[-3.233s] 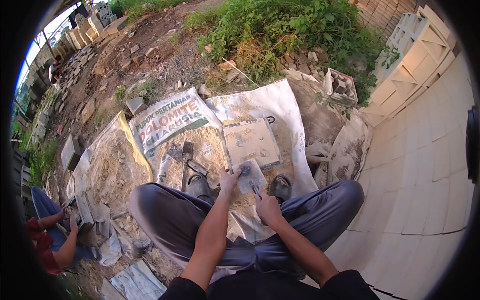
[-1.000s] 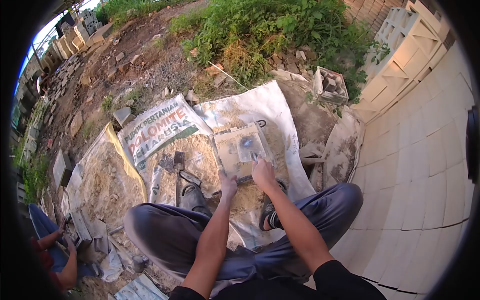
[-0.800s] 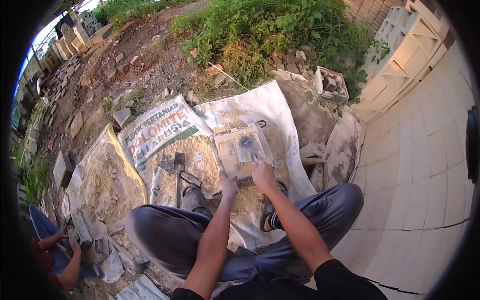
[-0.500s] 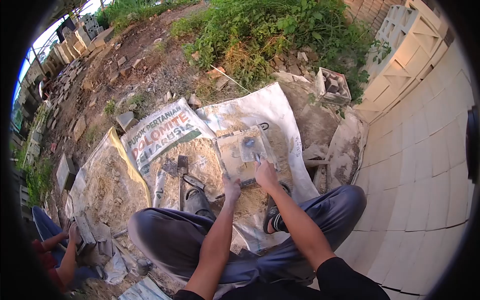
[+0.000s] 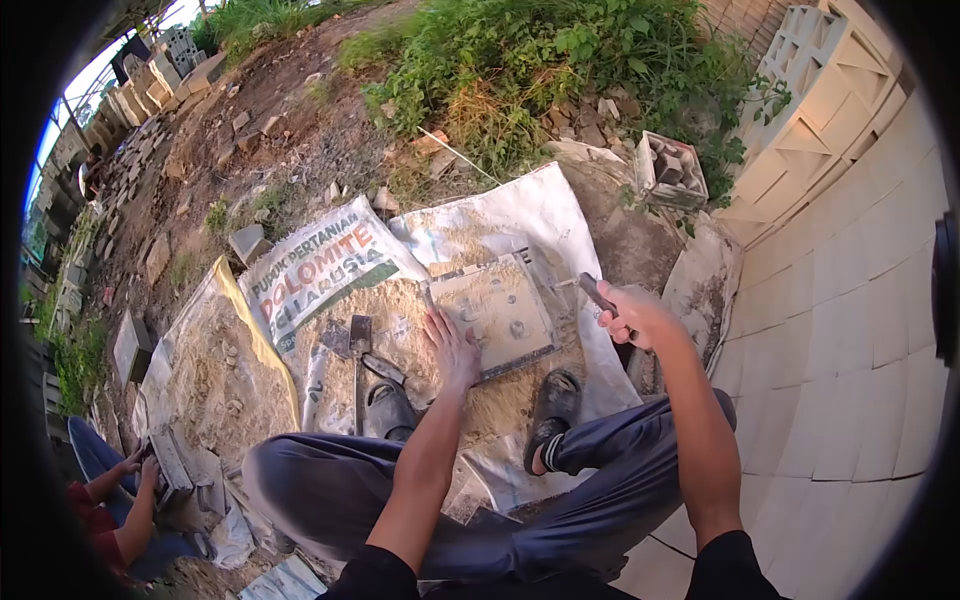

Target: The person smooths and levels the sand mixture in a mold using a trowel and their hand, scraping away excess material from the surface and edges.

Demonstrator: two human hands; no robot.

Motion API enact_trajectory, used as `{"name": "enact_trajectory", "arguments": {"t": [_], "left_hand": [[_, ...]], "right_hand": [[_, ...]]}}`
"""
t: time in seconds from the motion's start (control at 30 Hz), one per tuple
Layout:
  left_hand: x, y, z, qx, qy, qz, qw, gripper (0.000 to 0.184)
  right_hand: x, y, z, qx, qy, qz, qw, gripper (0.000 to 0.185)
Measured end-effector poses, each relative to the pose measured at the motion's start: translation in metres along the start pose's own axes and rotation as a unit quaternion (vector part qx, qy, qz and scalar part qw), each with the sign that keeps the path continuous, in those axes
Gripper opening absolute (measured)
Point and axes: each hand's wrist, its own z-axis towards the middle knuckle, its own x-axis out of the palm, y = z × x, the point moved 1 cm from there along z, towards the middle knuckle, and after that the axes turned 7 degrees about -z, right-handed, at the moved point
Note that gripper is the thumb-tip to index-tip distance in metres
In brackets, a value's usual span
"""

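A shallow square mould (image 5: 545, 348) filled with pale sandy material lies on the sacks between my feet. Several small round hollows mark its fill. My left hand (image 5: 452, 350) rests with fingers stretched out along the mould's left edge. Off to the right, my right hand (image 5: 645, 318) is raised and wrapped around the dark handle of a trowel (image 5: 596, 291). Its blade is seen nearly edge-on, apart from the mould. Left of my left hand, a small flat-bladed tool (image 5: 361, 334) and a dark-handled tool (image 5: 384, 369) lie on the sand.
Printed sacks (image 5: 320, 262) with loose sand (image 5: 225, 375) spread around the mould. Pale blocks form a wall (image 5: 810, 330) at right. A crate of rubble (image 5: 670, 172) stands behind, near green plants (image 5: 560, 60). At lower left, another person's hands (image 5: 142, 466) hold a block-like piece.
My right hand has lifted the trowel off the fill and moved right, turning its blade edge-on. My left hand has shifted up and flattened along the mould's left edge.
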Motion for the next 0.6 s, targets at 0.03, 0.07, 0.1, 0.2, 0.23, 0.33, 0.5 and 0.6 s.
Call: {"name": "enact_trajectory", "arguments": {"t": [0.03, 0.07, 0.1, 0.2, 0.23, 0.33, 0.5, 0.6], "left_hand": [[0.003, -0.003, 0.01, 0.002, 0.0, 0.001, 1.0, 0.066], [0.007, -0.008, 0.023, 0.021, -0.011, 0.014, 1.0, 0.065], [0.013, -0.014, 0.034, 0.039, -0.019, 0.028, 0.999, 0.065], [0.036, -0.043, 0.068, 0.077, -0.007, 0.019, 0.997, 0.063], [0.045, -0.052, 0.075, 0.096, 0.001, 0.016, 0.995, 0.062], [0.077, -0.092, 0.09, 0.159, 0.059, 0.001, 0.985, 0.059], [0.089, -0.129, 0.062, 0.301, 0.143, -0.079, 0.94, 0.056], [0.077, -0.116, 0.049, 0.307, 0.144, -0.103, 0.935, 0.055]], "right_hand": [[-0.006, -0.005, 0.003, 0.019, 0.065, 0.223, 0.973, 0.034], [-0.007, -0.011, 0.007, 0.016, 0.064, 0.222, 0.973, 0.034], [-0.001, -0.014, 0.005, -0.012, 0.034, 0.27, 0.962, 0.033], [0.001, -0.004, -0.001, -0.058, -0.017, 0.329, 0.942, 0.034], [0.0, 0.001, -0.005, -0.078, -0.039, 0.337, 0.937, 0.034], [0.002, 0.014, -0.014, -0.1, -0.059, 0.359, 0.926, 0.036], [0.005, 0.03, -0.022, -0.14, -0.094, 0.344, 0.924, 0.036], [0.014, 0.012, 0.005, -0.167, -0.165, 0.223, 0.946, 0.036]]}}
